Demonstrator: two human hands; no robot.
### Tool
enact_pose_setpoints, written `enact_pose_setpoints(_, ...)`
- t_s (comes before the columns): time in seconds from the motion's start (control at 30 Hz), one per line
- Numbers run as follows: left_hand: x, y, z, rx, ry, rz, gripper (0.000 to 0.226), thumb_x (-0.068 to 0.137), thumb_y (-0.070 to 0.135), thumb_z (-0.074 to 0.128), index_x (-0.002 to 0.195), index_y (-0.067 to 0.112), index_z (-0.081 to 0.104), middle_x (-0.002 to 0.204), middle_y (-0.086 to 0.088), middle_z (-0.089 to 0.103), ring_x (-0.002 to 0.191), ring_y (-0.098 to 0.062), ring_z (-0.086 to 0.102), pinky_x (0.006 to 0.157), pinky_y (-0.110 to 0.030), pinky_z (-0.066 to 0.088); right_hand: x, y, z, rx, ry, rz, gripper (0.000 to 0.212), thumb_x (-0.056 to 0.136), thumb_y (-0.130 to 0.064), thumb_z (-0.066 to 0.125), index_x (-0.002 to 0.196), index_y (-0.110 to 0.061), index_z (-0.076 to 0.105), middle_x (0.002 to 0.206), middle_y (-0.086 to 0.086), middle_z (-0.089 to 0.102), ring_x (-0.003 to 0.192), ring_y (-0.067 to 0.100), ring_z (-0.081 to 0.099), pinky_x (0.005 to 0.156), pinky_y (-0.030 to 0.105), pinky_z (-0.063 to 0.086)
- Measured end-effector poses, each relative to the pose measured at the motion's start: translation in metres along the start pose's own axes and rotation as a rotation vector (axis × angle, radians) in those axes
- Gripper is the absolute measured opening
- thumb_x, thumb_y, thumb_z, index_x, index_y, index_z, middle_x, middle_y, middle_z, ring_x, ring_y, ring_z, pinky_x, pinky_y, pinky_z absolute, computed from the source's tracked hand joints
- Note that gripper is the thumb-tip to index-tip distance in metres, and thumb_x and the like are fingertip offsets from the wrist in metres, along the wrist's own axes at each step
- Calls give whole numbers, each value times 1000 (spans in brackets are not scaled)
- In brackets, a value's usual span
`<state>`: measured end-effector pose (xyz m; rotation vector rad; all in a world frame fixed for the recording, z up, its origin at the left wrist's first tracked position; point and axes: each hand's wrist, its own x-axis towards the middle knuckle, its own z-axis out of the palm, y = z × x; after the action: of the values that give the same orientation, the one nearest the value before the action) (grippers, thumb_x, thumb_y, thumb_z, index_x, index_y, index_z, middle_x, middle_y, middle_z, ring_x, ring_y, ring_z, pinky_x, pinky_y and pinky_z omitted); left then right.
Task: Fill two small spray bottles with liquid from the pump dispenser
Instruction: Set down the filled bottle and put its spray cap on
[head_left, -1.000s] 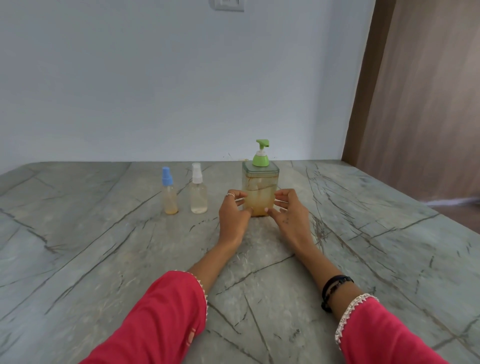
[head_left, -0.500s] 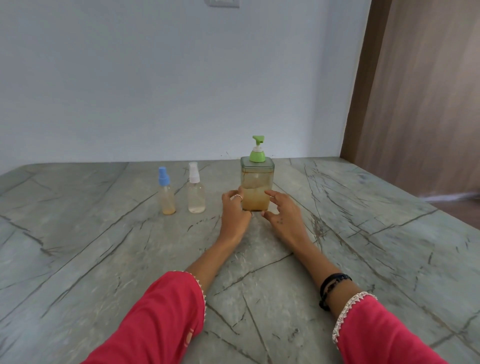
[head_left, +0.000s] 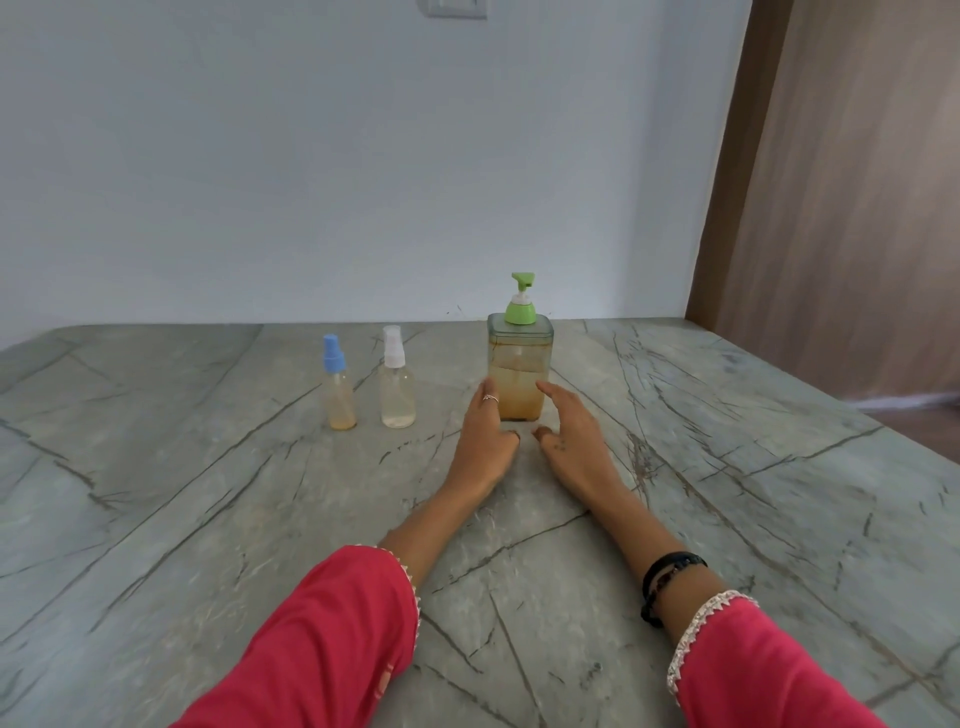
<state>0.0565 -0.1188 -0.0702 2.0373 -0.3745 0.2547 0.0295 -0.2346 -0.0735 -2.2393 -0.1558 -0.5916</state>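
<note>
standing upright just beyond both hands, the dispenser (head_left: 520, 374) was between the left hand (head_left: 485, 436) and right hand (head_left: 574, 441), both released with straight fingers, the bottles (head_left: 369, 387) to its left.

two spray bottles (head_left: 340, 384) (head_left: 397, 384), one pump dispenser (head_left: 520, 374), two hands (head_left: 488, 436) (head_left: 574, 441).

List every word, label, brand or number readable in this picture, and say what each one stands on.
None can be read.
Pump dispenser: clear body, no label or print visible.
Blue-capped spray bottle: no label visible.
White-capped spray bottle: no label visible.
Wall plate at the top edge: blank as far as it shows.
Right hand: small dark marks on its back, too small to read.
</note>
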Motion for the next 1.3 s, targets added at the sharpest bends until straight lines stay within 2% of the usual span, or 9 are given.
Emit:
enact_pose_setpoints(0.07,-4,4,-4,19,166,25,61,85,-5,50,141,10,30,141,-6,36,130,-19,38,98,-16,29,0,-5,-1,-34,129,-29,42,93,-9,54,134,-13,47,132,3,49,125,16,44,89,10,26)
enact_pose_setpoints(0.17,-8,10,-14,-15,392,36,50,86,-3,51,133,10,38,134,-8,39,126,-20,40,92,-15,29,-1,-18,-2,-75,206,-129,25,94,-12,54,118,-11,59,117,2,59,109,16,55,83,15,34)
enact_pose_setpoints(0.37,-13,15,-40,-195,665,-219,65,81,-7,53,140,4,28,142,-15,28,128,-30,33,97,-28,33,5,-53,23,-7,-19,-142,23,92,-8,56,113,-5,65,111,8,67,101,18,62,83,14,41)
enact_pose_setpoints(0.5,-13,-1,-53,-282,610,-374,67,82,-11,45,143,1,21,147,-15,22,131,-32,33,108,-37,32,17,-71,53,45,-107,-52,29,90,-5,57,117,1,62,109,15,67,102,23,63,82,16,42)
enact_pose_setpoints(0.6,-8,-11,-60,-317,511,-399,63,84,-10,37,144,1,19,149,-15,23,130,-31,37,108,-39,34,26,-80,75,74,-132,75,35,89,-6,57,122,4,58,119,19,63,112,28,58,96,28,43)
enact_pose_setpoints(0.73,1,-18,-67,-319,440,-437,62,89,-6,31,147,6,14,151,-13,25,132,-29,37,108,-38,34,38,-83,94,43,-160,172,40,91,-13,56,129,1,52,126,16,59,118,28,54,97,34,42)
enact_pose_setpoints(0.93,11,-19,-67,-324,428,-448,56,90,-4,31,144,9,25,139,-13,45,122,-29,47,96,-31,40,58,-78,101,-60,-188,156,43,89,-25,59,130,-13,51,126,7,59,115,24,56,91,36,46)
enact_pose_setpoints(1.17,21,-20,-58,-327,300,-401,49,85,-8,31,130,5,46,116,-19,60,105,-31,57,88,-36,48,63,-63,93,6,-113,195,37,89,-24,62,122,-9,56,117,8,65,107,24,60,84,35,48)
enact_pose_setpoints(1.3,17,-17,-59,-247,282,-344,53,84,-8,35,136,4,38,130,-16,52,115,-29,52,92,-30,43,61,-62,88,47,-109,216,53,88,-24,64,135,-6,46,130,14,57,120,27,53,95,34,42)
